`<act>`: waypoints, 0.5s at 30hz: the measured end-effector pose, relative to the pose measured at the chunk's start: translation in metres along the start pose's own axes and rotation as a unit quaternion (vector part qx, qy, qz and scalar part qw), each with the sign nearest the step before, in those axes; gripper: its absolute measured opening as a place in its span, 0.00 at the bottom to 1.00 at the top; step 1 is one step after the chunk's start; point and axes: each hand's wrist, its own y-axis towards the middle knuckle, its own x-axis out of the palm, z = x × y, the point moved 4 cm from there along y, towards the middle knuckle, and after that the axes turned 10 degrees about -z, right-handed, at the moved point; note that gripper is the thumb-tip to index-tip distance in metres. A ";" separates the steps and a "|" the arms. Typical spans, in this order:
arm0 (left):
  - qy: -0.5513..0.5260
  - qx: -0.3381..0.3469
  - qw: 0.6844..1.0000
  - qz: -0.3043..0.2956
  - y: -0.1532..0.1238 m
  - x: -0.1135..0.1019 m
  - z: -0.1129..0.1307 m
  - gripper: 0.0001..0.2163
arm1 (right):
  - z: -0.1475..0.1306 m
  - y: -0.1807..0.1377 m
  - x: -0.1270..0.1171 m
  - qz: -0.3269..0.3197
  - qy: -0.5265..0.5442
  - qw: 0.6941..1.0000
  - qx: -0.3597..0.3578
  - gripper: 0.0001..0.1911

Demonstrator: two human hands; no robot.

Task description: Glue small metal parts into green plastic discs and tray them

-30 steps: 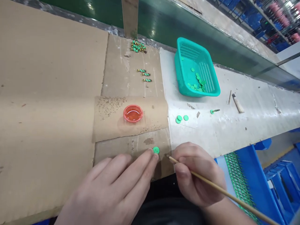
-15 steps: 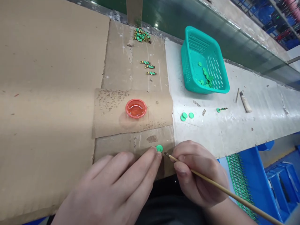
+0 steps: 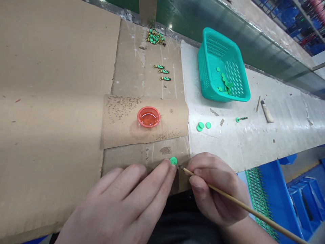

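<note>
Green disc (image 3: 173, 161), small, round and flat with tiny dark marks on its face, is sitting over the brown cardboard (image 3: 50, 84) near the bottom centre, at the fingertips of the wearer's left hand (image 3: 122, 203). Those fingers are stretching forward, lying side by side, with two tips touching the disc's lower left edge; whether a hidden thumb is also pinching it, I cannot tell. The right hand (image 3: 218, 183) is curling around a slim wooden brush (image 3: 243, 207), gripping it near its dark tip between thumb and fingers. That tip is pointing left, hovering just beside the disc's lower right edge.

Beyond the hands, a red dish (image 3: 149, 126) is holding a shiny reddish liquid. Farther back, three green and gold pieces (image 3: 164, 71) are lying in a staggered column, and a pile of similar pieces (image 3: 155, 37) is resting behind them. To the right, on a pale sheet (image 3: 215, 145), three loose discs (image 3: 208, 125) are lying in front of a turquoise basket (image 3: 215, 94), which is holding more green discs (image 3: 223, 79). Farther right, a pale-handled tool (image 3: 267, 112) is lying beside a thin stick (image 3: 258, 103).
</note>
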 end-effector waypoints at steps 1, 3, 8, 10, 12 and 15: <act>0.002 0.001 1.000 -0.003 0.000 0.000 0.000 0.19 | 0.000 -0.002 0.000 0.021 0.002 1.000 0.002 0.09; 0.007 0.001 1.000 -0.008 0.000 0.000 0.000 0.19 | 0.002 -0.004 -0.001 0.067 0.002 0.998 0.011 0.11; 0.005 -0.002 1.000 -0.015 0.001 0.000 0.001 0.20 | 0.000 0.002 0.002 0.057 0.001 0.998 0.016 0.10; 0.005 -0.005 1.000 -0.007 0.002 -0.001 0.001 0.21 | 0.000 0.005 0.002 0.040 -0.001 0.999 0.018 0.11; 0.005 -0.007 1.000 -0.002 0.003 0.000 0.000 0.21 | 0.000 0.006 0.001 0.035 -0.003 0.999 0.020 0.11; 0.007 -0.006 1.000 0.001 0.003 0.001 0.000 0.21 | 0.001 0.005 0.001 0.025 -0.004 0.999 0.020 0.12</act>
